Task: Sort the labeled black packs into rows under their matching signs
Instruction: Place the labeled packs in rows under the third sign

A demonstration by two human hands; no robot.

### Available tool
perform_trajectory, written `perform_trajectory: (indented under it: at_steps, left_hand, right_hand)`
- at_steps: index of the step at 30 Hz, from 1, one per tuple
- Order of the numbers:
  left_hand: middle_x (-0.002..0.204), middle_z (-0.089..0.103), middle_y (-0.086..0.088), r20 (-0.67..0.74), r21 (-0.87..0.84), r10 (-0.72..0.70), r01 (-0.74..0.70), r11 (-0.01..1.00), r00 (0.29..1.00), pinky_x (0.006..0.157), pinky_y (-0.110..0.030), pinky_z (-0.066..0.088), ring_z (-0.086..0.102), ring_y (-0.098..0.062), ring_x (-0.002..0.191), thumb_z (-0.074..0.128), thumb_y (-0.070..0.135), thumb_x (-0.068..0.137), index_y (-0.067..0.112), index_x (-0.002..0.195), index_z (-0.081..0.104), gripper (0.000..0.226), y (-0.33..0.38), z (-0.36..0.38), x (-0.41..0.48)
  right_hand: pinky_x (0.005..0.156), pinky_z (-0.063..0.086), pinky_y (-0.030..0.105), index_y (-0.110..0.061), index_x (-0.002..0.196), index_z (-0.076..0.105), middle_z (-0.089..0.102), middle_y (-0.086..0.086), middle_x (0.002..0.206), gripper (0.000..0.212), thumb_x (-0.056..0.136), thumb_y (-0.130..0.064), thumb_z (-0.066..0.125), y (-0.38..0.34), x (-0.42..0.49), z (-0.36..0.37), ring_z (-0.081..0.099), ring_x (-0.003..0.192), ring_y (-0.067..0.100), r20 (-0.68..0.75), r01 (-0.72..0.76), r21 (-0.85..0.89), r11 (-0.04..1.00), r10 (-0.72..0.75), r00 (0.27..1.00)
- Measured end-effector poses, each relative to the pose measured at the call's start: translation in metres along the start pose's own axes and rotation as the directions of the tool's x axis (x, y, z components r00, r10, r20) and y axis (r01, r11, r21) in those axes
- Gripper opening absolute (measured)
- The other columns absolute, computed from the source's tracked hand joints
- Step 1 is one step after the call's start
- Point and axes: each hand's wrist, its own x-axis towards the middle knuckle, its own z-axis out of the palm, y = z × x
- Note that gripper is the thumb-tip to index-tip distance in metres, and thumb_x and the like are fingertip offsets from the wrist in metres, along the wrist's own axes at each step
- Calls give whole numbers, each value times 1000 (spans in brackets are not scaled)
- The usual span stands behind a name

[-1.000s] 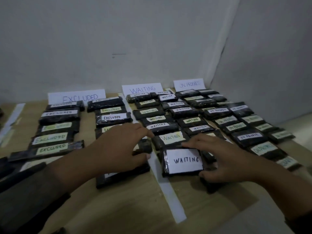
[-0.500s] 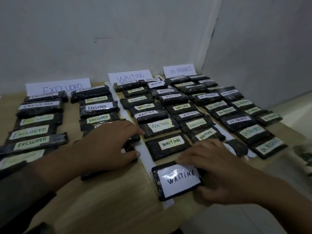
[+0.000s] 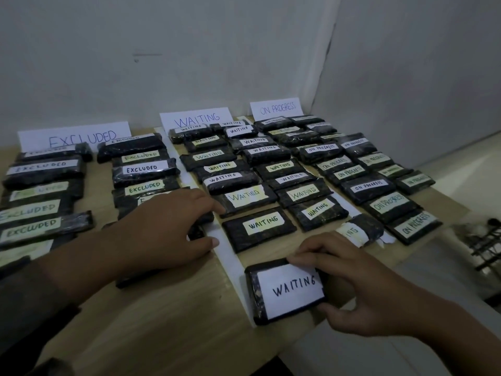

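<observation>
A black pack with a big white WAITING label [image 3: 287,291] lies at the near end of the left WAITING row, by the table's front edge. My right hand [image 3: 360,289] grips its right side, fingers on top and thumb below. My left hand [image 3: 162,234] lies flat over a pack [image 3: 127,280] at the near end of the right EXCLUDED row, hiding most of it. Three paper signs stand at the back: EXCLUDED [image 3: 78,135], WAITING [image 3: 196,120], ON PROGRESS [image 3: 276,108]. Rows of labeled packs lie under each sign.
White paper strips [image 3: 230,259] divide the wooden table [image 3: 173,321] into columns. One WAITING pack [image 3: 360,229] lies tilted across the strip by the ON PROGRESS rows. Walls close off the back and right. Dark metal objects [image 3: 488,240] sit beyond the table's right edge.
My right hand drew the big WAITING pack toward me, to the near end of the row; a pack behind it is now uncovered. My left hand stayed on its pack. The view shifted.
</observation>
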Motion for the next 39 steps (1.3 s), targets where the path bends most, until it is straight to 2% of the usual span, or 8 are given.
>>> perform_trajectory:
  at_steps: [7,11,17,20,26,31,34,39]
  left_hand:
    - [124,48,22,-14,-9,-3,3,1000,1000,91,-18,37,44,0,115,49,60,81,43,128,44,50,1,-3,-3]
    - [123,48,23,-10,0,-12,12,1000,1000,91,-16,36,43,2,114,39,63,73,43,125,45,57,-1,-2,-3]
    - [124,47,23,-20,-12,-21,20,1000,1000,90,-16,34,44,0,115,52,60,80,42,123,47,47,-3,-1,-5]
    - [124,47,22,-14,-7,-21,21,1000,1000,93,-19,38,44,-1,116,53,60,81,43,123,46,45,-3,-1,-6]
    - [123,48,23,-4,-8,-37,37,999,999,91,-17,38,44,2,113,40,64,73,44,122,47,54,-4,-1,-7]
    - [120,47,25,-6,-10,-49,49,999,999,84,-13,36,45,3,110,28,72,68,45,121,47,63,-8,-1,-10]
    - [121,47,24,10,-21,-65,65,998,998,90,-18,39,45,0,113,42,67,77,44,122,48,51,-6,-4,-11]
    - [124,47,23,30,-20,-75,75,997,997,92,-20,40,43,0,115,43,66,76,44,122,47,51,-6,-6,-13]
  right_hand:
    - [89,45,21,-35,137,44,37,-25,127,66,74,-44,60,-3,22,-4,39,119,0,-15,-53,-118,992,52,999]
    - [78,48,22,-36,136,44,43,-20,130,67,71,-52,51,-3,32,-5,41,115,3,8,-62,-252,966,66,998]
    - [63,40,11,-36,133,47,48,-18,126,66,69,-53,50,-5,33,-6,45,105,2,34,-64,-328,943,79,996]
    - [61,46,17,-34,130,50,51,-18,124,66,67,-53,51,-6,33,-7,50,104,4,6,-83,-342,936,90,996]
    - [73,52,32,-34,133,49,52,-17,124,66,70,-54,48,-2,40,-8,51,106,10,30,-107,-309,945,122,992]
    - [87,38,30,-38,136,47,49,-21,133,70,69,-57,39,-2,47,-10,44,108,8,125,-102,-337,936,152,980]
    - [92,30,28,-40,140,40,43,-21,138,75,68,-59,33,-3,47,-12,40,116,7,173,-109,-376,920,186,967]
    - [97,27,29,-44,143,29,33,-21,140,79,70,-62,55,-6,41,-23,34,127,6,152,-162,-428,889,247,957]
